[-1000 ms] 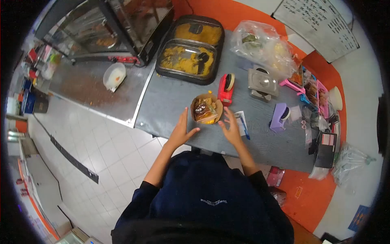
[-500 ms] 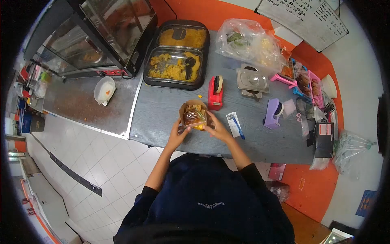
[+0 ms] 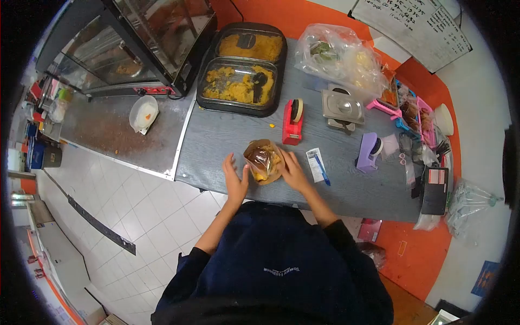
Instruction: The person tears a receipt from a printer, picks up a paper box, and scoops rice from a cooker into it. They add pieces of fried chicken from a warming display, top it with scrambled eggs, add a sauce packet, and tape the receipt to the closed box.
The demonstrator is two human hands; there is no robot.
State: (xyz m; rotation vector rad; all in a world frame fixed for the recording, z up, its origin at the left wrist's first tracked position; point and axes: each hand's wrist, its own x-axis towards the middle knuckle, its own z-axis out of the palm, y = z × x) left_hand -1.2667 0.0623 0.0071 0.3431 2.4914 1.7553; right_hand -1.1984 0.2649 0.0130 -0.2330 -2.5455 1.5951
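A brown paper food box [image 3: 276, 176] stands on the grey table in front of me. Inside it lie yellow food and a clear sachet of dark brown sauce [image 3: 259, 157]. My right hand [image 3: 294, 174] grips the box along its right side, its fingers partly hidden behind the wall. Just left of the box is my left hand [image 3: 236, 181], thumb and fingers spread, with nothing in it. A red tape dispenser [image 3: 292, 130] stands behind the box. To the right lie a paper slip [image 3: 314, 167] and a blue pen [image 3: 323, 172].
Two black-rimmed trays of yellow rice [image 3: 238, 89] sit at the back, a black spoon in the nearer one. Further right are metal containers [image 3: 344, 108], a plastic bag [image 3: 341, 62] and a purple tape dispenser [image 3: 368, 151]. A glass display case [image 3: 157, 49] and a white bowl [image 3: 144, 115] are left.
My left hand has come off the box and opened to its left. The box has turned and tilted in my right hand. The whole view has shifted slightly.
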